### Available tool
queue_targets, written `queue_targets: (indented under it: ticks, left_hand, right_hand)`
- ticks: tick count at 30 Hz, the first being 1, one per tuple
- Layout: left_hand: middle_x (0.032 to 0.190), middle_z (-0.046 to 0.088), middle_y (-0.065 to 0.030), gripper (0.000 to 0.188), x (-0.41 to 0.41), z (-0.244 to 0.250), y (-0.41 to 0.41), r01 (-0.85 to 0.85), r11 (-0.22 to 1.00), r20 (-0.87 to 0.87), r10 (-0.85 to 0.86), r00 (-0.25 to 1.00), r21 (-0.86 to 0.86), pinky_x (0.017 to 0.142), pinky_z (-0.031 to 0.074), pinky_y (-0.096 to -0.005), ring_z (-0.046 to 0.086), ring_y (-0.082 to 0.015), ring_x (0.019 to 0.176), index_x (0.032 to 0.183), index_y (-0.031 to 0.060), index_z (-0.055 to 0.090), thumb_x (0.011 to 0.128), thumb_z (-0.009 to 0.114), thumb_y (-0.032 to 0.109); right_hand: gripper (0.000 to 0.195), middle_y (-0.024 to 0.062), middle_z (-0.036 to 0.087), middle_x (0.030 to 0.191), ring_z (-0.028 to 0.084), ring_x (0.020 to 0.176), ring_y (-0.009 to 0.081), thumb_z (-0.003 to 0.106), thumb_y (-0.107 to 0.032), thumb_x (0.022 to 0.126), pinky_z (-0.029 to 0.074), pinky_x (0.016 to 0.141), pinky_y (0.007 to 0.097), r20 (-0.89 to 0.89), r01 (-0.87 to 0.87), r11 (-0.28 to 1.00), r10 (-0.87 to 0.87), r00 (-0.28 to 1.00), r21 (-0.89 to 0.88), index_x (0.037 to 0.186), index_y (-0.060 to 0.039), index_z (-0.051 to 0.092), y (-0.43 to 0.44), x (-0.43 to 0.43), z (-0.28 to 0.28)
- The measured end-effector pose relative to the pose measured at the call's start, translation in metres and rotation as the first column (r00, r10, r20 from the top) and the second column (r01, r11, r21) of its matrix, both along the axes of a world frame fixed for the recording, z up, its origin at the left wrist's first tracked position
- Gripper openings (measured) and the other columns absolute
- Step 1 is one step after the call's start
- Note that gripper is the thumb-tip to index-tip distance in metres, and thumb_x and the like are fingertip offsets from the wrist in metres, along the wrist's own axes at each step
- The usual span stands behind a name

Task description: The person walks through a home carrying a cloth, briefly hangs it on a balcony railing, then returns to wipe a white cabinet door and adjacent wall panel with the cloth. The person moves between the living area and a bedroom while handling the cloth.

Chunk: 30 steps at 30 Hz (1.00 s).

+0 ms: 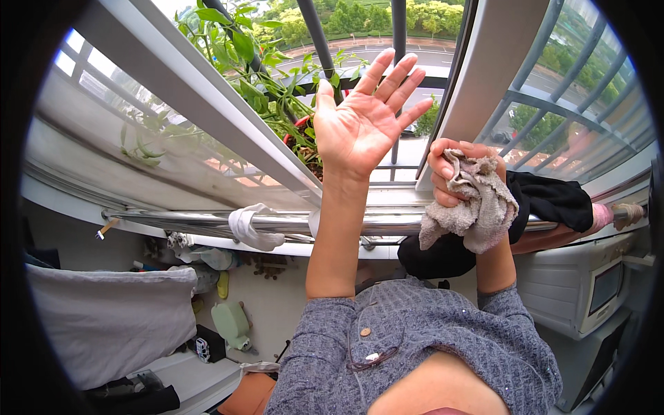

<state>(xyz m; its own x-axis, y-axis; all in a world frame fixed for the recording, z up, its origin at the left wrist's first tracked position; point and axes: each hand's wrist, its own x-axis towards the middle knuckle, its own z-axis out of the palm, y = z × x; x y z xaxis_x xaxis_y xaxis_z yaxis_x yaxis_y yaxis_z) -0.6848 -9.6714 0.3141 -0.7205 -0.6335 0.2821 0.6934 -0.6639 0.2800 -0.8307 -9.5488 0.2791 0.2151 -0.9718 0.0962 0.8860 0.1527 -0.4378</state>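
Observation:
My left hand (363,122) is raised in front of the window opening, palm towards me, fingers apart and nothing in it. To its right, my right hand (456,166) grips a crumpled, stained terry cloth (472,202), which hangs below the fingers over a metal rail (389,222). The window frame (493,67) rises just beyond the right hand. Behind my left hand are dark metal window bars (316,36) and a leafy green plant (249,46), whose pot has a red rim. A white cloth (257,226) is looped around the rail left of my forearm.
Black fabric (555,199) hangs on the rail at the right, above a white appliance, probably a washing machine (560,285). A sliding window pane (166,135) stands at the left. Below it are a draped grey cloth (114,316) and a pale green stool or container (231,324) on the floor.

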Motion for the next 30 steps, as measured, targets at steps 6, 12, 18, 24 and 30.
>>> queue_targets:
  ticks: [6, 12, 18, 24, 30]
  left_hand:
    - [0.147, 0.02, -0.0245, 0.083, 0.005, -0.01, 0.013, -0.006, 1.0, 0.047, 0.006, 0.999, -0.003, 0.108, 0.013, -0.062, 0.019, -0.0403, 0.137, 0.142, 0.0034, 0.026, 0.09, 0.005, 0.064]
    - [0.148, 0.017, -0.0262, 0.081, 0.016, -0.008, 0.006, -0.114, 0.992, -0.012, 0.114, 0.993, -0.062, 0.109, 0.011, -0.0609, 0.016, -0.04, 0.138, 0.144, 0.0067, 0.023, 0.09, 0.008, 0.065]
    - [0.148, 0.015, -0.026, 0.078, 0.02, 0.002, 0.007, -0.17, 0.982, -0.042, 0.167, 0.985, -0.085, 0.109, 0.009, -0.0607, 0.015, -0.0397, 0.138, 0.144, 0.0072, 0.023, 0.091, 0.011, 0.062]
    - [0.149, 0.015, -0.0261, 0.076, 0.02, 0.005, 0.009, -0.199, 0.974, -0.033, 0.197, 0.98, -0.111, 0.109, 0.009, -0.0605, 0.014, -0.0393, 0.138, 0.145, 0.0065, 0.023, 0.091, 0.016, 0.06]
    - [0.148, 0.016, -0.0261, 0.077, 0.016, 0.004, 0.01, -0.189, 0.975, -0.011, 0.189, 0.982, -0.115, 0.11, 0.01, -0.0588, 0.015, -0.0383, 0.138, 0.144, 0.0051, 0.023, 0.09, 0.021, 0.06]
  right_hand:
    - [0.035, 0.0087, 0.054, 0.08, 0.052, 0.057, 0.0176, 0.043, -0.026, 0.095, 0.048, 0.054, 0.0303, 0.001, 0.272, 0.958, -0.273, 0.962, -0.086, 0.107, 0.0039, 0.056, -0.003, 0.008, 0.013]
    - [0.018, -0.0041, 0.057, 0.077, 0.05, 0.066, 0.0008, 0.059, -0.008, 0.086, 0.04, 0.057, 0.0162, -0.697, 0.495, 0.818, -0.537, 0.474, -0.294, 0.104, -0.0036, 0.063, 0.003, 0.035, 0.035]
    - [0.022, -0.0021, 0.061, 0.075, 0.054, 0.067, 0.0018, 0.067, -0.008, 0.082, 0.043, 0.058, 0.0171, -0.823, 0.502, 0.762, -0.546, 0.157, -0.409, 0.103, -0.0042, 0.064, -0.018, 0.038, 0.019]
    - [0.023, 0.0008, 0.063, 0.075, 0.055, 0.066, 0.0028, 0.07, -0.011, 0.081, 0.044, 0.056, 0.018, -0.84, 0.471, 0.845, -0.434, 0.326, -0.253, 0.102, -0.0014, 0.064, -0.028, 0.046, 0.02]
    - [0.015, 0.0, 0.062, 0.07, 0.054, 0.063, 0.0028, 0.07, -0.012, 0.082, 0.044, 0.053, 0.0187, -0.836, 0.459, 0.844, -0.448, 0.318, -0.278, 0.092, -0.0008, 0.067, -0.032, 0.046, 0.014]
